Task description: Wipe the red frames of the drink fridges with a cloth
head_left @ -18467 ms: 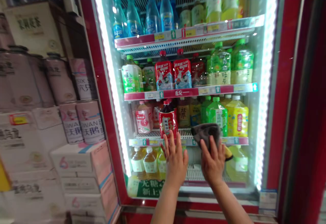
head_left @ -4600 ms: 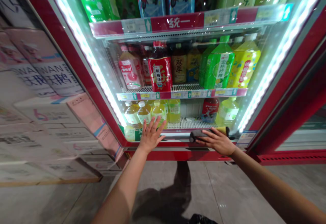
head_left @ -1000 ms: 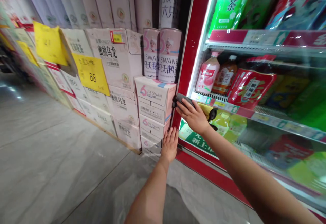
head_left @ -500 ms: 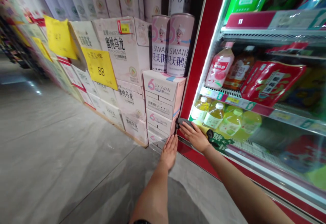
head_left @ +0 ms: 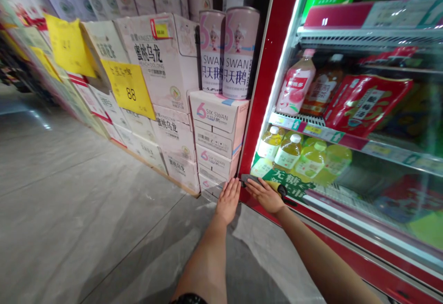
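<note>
cooler [head_left: 261, 96] has a red frame, lit inside. cloth [head_left: 276, 186], grey and yellow, lies bunched at the cooler's lower left corner, under the right hand [head_left: 266, 196]. that hand is flat and unclenched, fingers stretched over the cloth's grey end, laid on it rather than curled around it. left hand [head_left: 227, 201] is just beside, left of the cooler's corner: fingers straight and close together, back of hand up, nothing seen in it. whether it touches the cooler, cannot tell. dark band [head_left: 189, 298] on that wrist.

low inside the cooler, near the cloth: yellow drinks [head_left: 310, 162] behind a green sign [head_left: 289, 180]. on the cooler's next shelf [head_left: 355, 141] up: pink bottle [head_left: 296, 84], brown bottle [head_left: 323, 89], red pack [head_left: 368, 103].

just left of the cooler: stacked cartons [head_left: 221, 117], two cans [head_left: 240, 52] upright on top. farther left of the cooler: boxes [head_left: 166, 59], yellow signs [head_left: 130, 90], one reading 88. grey floor [head_left: 104, 230] in front.
</note>
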Demonstrator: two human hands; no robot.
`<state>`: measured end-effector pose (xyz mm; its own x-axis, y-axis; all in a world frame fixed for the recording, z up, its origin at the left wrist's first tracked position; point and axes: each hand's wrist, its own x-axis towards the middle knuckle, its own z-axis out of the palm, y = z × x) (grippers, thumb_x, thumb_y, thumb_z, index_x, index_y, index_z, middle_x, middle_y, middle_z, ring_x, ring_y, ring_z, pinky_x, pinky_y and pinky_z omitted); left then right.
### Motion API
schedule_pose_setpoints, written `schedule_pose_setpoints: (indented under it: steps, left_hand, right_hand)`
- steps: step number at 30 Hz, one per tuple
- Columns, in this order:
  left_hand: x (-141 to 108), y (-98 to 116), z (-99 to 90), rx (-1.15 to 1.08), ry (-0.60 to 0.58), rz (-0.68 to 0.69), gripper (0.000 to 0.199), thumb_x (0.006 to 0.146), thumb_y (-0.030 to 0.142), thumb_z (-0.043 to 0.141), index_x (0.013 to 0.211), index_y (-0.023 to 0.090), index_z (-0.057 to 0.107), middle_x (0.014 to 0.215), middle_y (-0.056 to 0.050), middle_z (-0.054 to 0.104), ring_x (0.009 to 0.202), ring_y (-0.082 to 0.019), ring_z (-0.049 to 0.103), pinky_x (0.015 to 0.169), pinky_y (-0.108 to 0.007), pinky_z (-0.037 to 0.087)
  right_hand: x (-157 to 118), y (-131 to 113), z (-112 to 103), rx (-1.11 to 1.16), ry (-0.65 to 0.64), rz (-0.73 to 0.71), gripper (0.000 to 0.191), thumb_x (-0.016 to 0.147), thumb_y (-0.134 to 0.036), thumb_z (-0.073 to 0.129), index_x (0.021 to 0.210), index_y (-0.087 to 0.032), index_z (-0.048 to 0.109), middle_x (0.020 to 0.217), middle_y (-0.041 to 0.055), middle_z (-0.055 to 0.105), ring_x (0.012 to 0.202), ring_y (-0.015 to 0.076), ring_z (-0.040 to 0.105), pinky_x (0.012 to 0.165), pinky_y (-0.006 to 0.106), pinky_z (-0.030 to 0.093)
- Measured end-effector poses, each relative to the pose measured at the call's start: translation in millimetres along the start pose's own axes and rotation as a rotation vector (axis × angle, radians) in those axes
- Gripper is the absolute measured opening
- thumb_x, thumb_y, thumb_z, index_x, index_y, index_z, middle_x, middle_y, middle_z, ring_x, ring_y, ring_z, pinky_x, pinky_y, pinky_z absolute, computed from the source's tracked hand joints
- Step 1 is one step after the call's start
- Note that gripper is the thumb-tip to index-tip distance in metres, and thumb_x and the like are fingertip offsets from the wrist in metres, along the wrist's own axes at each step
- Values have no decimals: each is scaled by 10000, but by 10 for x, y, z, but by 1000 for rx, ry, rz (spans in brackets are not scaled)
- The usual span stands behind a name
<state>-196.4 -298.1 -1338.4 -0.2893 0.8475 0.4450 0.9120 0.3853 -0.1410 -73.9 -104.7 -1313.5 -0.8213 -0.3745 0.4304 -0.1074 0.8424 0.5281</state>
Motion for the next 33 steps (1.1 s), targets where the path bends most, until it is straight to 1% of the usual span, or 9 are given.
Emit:
schedule_pose_setpoints:
  steps: [3,8,12,16,22,25,27,29,33]
  left_hand:
    - [92,121,-10,-10,20,63,691,890,100,437,1571,132,323,1666,-104,271,1555,-233,206,1256,-444,252]
    - [328,367,-57,-28,58,193,701,899,140,481,1579,148,312,1672,-91,255,1556,-242,204,1264,-453,227]
    - [552,549,-158,-44,99,312,737,903,106,466,1602,181,243,1682,-45,240,1568,-219,151,1281,-444,179]
    - [762,727,-278,-26,204,438,752,903,87,473,1606,180,224,1688,-37,224,1577,-217,90,1296,-451,116]
    - [932,981,-398,-38,264,488,766,889,78,472,1607,178,224,1688,-46,226,1579,-217,64,1303,-463,50]
    - [948,1045,-446,-32,254,497,783,877,73,481,1608,186,223,1686,-44,234,1579,-216,60,1303,-468,46]
    - [948,1045,-476,-25,239,492,799,869,69,485,1610,192,213,1689,-41,223,1579,-213,59,1303,-467,56]
    - [945,1013,-496,-24,220,483,818,864,73,491,1615,190,190,1693,-47,204,1579,-217,59,1302,-471,75]
    - [923,895,-510,-29,188,439,869,850,82,508,1624,191,127,1698,-64,173,1578,-234,76,1295,-491,115]
  right_hand:
    - [-283,56,-97,-1,-6,-11,454,957,-177,481,1396,-190,597,1527,22,528,1516,172,294,1263,406,263]
    - [-822,176,-302,0,-39,-1,440,996,-192,441,1413,-186,579,1549,13,502,1513,166,298,1285,399,197]
    - [-1290,310,-523,11,-58,18,451,997,-182,453,1436,-202,554,1544,15,508,1506,151,310,1283,391,201]
    - [-1810,458,-807,-10,-67,40,428,1017,-181,438,1427,-186,560,1527,9,527,1494,130,329,1285,367,186]
    - [-2762,600,-1288,-16,-68,123,451,1032,-223,461,1481,-200,494,1420,27,631,1408,117,456,1260,364,237]
    - [-3087,607,-1423,-18,-49,148,444,1034,-219,455,1475,-224,505,1358,21,677,1382,109,482,1253,351,232]
    - [-3106,608,-1459,-14,-49,149,422,1038,-202,431,1445,-229,541,1340,12,689,1369,99,492,1260,341,199]
    - [-2940,639,-1494,-14,-56,141,414,1033,-189,422,1417,-237,571,1348,11,683,1376,100,486,1262,343,184]
    - [-2228,881,-1735,-62,-14,174,419,1022,-205,446,1407,-302,581,1391,-7,654,1449,142,407,1279,409,88]
